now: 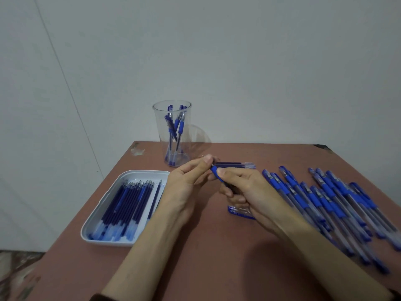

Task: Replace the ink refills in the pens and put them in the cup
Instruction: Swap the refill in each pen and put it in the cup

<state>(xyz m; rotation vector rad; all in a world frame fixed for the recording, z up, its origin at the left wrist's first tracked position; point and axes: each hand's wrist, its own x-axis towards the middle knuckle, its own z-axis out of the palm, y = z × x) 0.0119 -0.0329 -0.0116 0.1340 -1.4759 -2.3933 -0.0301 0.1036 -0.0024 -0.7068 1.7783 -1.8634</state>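
**Brown surface, pen swap barely started**

Brown surface fills the lower frame. At centre, the left hand pinches the tip end of a pen while the right hand grips its barrel. The cup at upper centre holds just a handful. Big pile of pens waiting at right, tray of refills at left. Early days, I'd say.

The light is soft and a bit dim. The cup throws a faint shadow on the wall just right of it. A big dark shadow lies on the table nearer than the cup. Pens far right of the cup look blurry.
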